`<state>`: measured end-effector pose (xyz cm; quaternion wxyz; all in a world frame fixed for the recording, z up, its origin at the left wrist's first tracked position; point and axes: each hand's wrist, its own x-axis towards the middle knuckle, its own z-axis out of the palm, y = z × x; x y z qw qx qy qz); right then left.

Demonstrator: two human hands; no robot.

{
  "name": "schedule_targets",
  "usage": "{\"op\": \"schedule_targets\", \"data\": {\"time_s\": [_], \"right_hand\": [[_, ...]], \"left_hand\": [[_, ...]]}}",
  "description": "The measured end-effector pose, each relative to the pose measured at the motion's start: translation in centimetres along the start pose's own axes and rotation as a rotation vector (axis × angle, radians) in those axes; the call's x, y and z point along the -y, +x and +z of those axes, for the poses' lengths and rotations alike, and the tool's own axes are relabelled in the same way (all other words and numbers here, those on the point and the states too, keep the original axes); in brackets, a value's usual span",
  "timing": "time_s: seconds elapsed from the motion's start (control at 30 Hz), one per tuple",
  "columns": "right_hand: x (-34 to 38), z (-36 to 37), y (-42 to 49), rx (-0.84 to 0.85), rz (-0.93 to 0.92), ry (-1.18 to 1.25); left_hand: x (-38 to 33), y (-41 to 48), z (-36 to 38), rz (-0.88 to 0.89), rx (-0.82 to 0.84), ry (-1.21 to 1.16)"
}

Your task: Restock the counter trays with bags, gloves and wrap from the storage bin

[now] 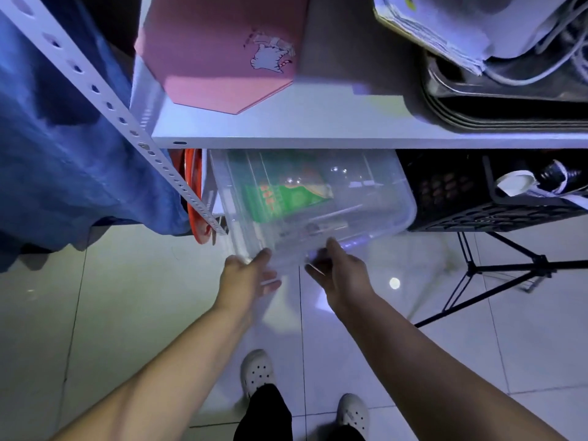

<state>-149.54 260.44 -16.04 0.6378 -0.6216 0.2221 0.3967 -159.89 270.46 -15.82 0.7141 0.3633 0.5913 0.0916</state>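
Our left hand (246,275) and right hand (340,272) both hold the near end of the clear bin (305,198); its long side points away, under the shelf (318,135).

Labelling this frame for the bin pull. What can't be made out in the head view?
- Clear plastic storage bin: its rear is hidden under the white shelf board; apart from a green packet, the contents are blurred.
- Left hand and right hand: fingers sit at the bin's near rim, grip unclear through motion blur.
- Black plastic crate: contents too dark, cut off by the right edge.
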Motion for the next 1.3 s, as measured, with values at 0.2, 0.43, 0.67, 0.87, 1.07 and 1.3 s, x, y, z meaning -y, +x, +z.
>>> {"op": "schedule_targets", "data": {"time_s": [0.2,0.43,0.67,0.87,1.07,1.3], "right_hand": [[1.4,0.5,0.5,0.067,-0.086,-0.216],[2.1,-1.5,0.2,-0.008,-0.136,-0.356],[0.5,-3.4,-0.4,0.017,-0.127,-0.489],[0.4,-4.9,-0.5,-0.005,-0.154,-0.554],[0.2,-6.1,-0.4,-0.012,-0.185,-0.584],[0.2,-6.1,-1.6,0.017,-0.221,-0.66]], "left_hand": [[-3.6,3.5,-0.6,0.063,-0.059,-0.077],[-7.0,6.2,-0.1,0.159,-0.106,-0.102],[-7.3,8.1,-0.3,0.207,-0.138,0.045],[-7.9,8.4,-0.4,0.165,-0.211,0.01],[-9.2,9.6,-1.4,0.171,-0.21,0.018],[-9.0,8.1,-1.8,0.192,-0.26,0.207]]}}
